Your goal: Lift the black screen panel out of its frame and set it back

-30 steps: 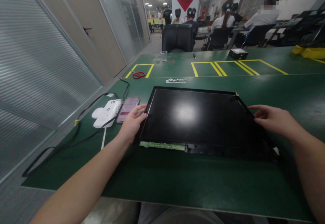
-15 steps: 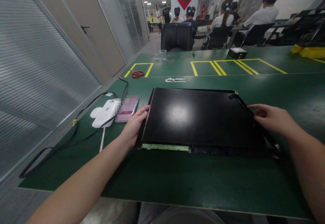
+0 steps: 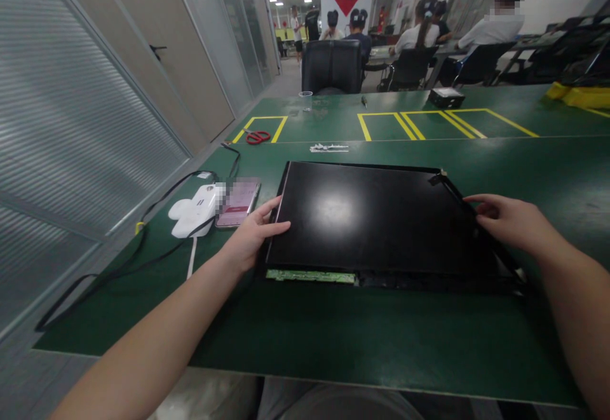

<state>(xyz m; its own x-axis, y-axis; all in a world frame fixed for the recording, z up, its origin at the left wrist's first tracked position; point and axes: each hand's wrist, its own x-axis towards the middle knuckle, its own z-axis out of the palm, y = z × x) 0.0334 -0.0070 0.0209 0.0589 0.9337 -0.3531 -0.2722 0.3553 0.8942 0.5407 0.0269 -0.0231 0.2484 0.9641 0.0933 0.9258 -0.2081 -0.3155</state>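
A black flat display panel point(image 3: 372, 216) lies face up on the green table point(image 3: 333, 337), with a green circuit strip point(image 3: 309, 276) along its near edge. My left hand point(image 3: 250, 236) grips the panel's left edge, thumb lying on the glass and fingers under the side. My right hand point(image 3: 509, 222) holds the right edge, fingers curled onto the thin black bezel strip point(image 3: 455, 192) that stands slightly off the corner.
Left of the panel lie a phone point(image 3: 238, 201), a white charger block point(image 3: 193, 210) and black cables point(image 3: 143, 248). Farther back are red scissors point(image 3: 257, 136), a white strip of small parts point(image 3: 328, 148), a plastic cup point(image 3: 305, 99), a small black box point(image 3: 445, 97). People sit at desks beyond.
My left thumb has come over the panel's left edge onto the glass. The panel sits a little differently in view; my right hand has barely moved.
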